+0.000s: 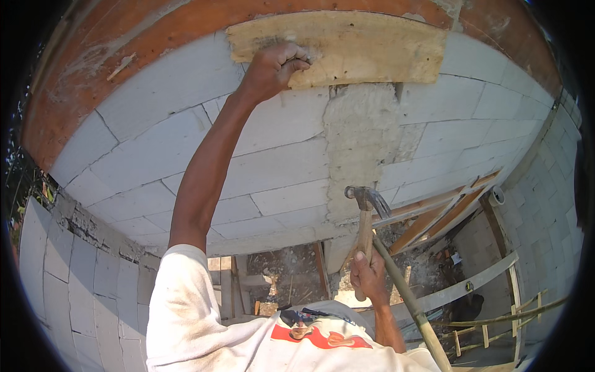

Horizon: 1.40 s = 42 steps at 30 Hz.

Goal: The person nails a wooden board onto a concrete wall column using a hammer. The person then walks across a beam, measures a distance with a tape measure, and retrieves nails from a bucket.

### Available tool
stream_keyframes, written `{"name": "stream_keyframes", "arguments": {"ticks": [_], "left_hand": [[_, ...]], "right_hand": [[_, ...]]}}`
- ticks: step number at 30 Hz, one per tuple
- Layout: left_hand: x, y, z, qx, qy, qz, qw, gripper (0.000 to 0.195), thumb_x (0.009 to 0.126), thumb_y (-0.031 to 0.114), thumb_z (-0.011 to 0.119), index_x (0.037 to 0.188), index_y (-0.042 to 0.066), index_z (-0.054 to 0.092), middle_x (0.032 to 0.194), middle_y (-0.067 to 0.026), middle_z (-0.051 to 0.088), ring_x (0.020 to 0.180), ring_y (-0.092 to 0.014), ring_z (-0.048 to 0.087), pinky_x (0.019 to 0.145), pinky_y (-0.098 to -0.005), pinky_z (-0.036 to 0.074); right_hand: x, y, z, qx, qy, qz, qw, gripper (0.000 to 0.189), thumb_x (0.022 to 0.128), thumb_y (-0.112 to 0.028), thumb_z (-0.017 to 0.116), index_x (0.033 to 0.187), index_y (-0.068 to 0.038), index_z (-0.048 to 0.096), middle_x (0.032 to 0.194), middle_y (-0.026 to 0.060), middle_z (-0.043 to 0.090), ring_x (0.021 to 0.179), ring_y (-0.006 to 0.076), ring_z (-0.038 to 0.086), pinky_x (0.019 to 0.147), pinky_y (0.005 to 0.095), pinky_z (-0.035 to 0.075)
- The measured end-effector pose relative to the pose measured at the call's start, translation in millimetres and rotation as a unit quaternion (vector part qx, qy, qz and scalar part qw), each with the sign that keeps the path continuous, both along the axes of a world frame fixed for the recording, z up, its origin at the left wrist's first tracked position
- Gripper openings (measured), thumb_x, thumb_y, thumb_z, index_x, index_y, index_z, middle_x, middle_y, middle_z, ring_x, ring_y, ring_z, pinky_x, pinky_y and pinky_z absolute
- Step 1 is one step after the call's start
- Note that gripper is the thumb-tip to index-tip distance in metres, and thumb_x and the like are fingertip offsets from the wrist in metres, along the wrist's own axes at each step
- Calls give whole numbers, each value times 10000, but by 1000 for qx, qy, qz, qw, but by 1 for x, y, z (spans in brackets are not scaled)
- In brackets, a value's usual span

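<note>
My left hand (287, 65) is raised against a plywood board (372, 51), its fingers pinched near the board's left part; a small bright point shows at the fingertips, perhaps a nail, too small to tell. The board lies flat across the top of a light block wall (279, 162), over a rough concrete column (358, 135). Lower right, my right hand (369, 274) grips the wooden handle of a claw hammer (366, 200), its steel head up and apart from the board.
Orange-brown formwork panels (139, 42) run above the wall. A bamboo pole (413, 307) slants close beside my right hand. A wooden frame (446, 214), a curved pale plank (465, 283) and thin bamboo poles (511, 318) stand at the right. Rubble (293, 265) covers the ground far below.
</note>
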State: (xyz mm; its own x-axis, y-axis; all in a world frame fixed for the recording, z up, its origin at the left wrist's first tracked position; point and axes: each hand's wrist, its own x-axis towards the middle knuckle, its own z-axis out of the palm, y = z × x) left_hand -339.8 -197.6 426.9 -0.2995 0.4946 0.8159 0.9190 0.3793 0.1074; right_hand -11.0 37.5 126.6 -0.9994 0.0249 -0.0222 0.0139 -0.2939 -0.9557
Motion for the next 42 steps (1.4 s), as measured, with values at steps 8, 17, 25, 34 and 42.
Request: {"name": "stream_keyframes", "arguments": {"ticks": [8, 17, 25, 34, 42], "left_hand": [[0, 1, 0, -15, 50, -33, 998, 73, 882, 9, 765, 948, 26, 738, 882, -79, 736, 816, -219, 688, 763, -332, 535], [4, 8, 3, -26, 52, -21, 998, 103, 871, 23, 786, 966, 37, 746, 909, -75, 762, 806, -220, 713, 738, -331, 546], [1, -3, -2, -43, 77, 11, 996, 149, 867, 32, 790, 1009, 36, 746, 871, -82, 738, 781, -242, 687, 727, -352, 541], [-14, -9, -3, -61, 57, 3, 996, 126, 893, 8, 754, 1013, 21, 721, 923, -81, 741, 811, -205, 683, 730, -358, 548], [-10, 15, 4, 112, 145, -29, 983, 73, 999, 46, 678, 1054, 10, 710, 988, -98, 697, 871, -227, 673, 787, -332, 540]], "right_hand": [[-74, 0, 131, -70, 305, -7, 950, 654, 1024, -640, 575, 1104, 9, 573, 697, 32, 546, 482, 82, 459, 414, 259, 377], [-160, -31, 164, 18, 345, -27, 938, 606, 1058, -599, 548, 1003, 4, 562, 683, 20, 524, 503, 53, 445, 426, 245, 350], [-118, -30, 196, -17, 388, -16, 922, 668, 1038, -664, 516, 969, -1, 561, 647, 16, 492, 498, 53, 436, 413, 239, 332], [-139, -21, 192, 56, 148, 7, 987, 698, 1025, -716, 490, 943, -26, 551, 649, 33, 477, 453, 88, 439, 391, 263, 365], [-126, -19, 216, -88, 565, -52, 819, 782, 947, -836, 484, 988, -57, 537, 666, 39, 477, 440, 137, 428, 410, 298, 385]]}}
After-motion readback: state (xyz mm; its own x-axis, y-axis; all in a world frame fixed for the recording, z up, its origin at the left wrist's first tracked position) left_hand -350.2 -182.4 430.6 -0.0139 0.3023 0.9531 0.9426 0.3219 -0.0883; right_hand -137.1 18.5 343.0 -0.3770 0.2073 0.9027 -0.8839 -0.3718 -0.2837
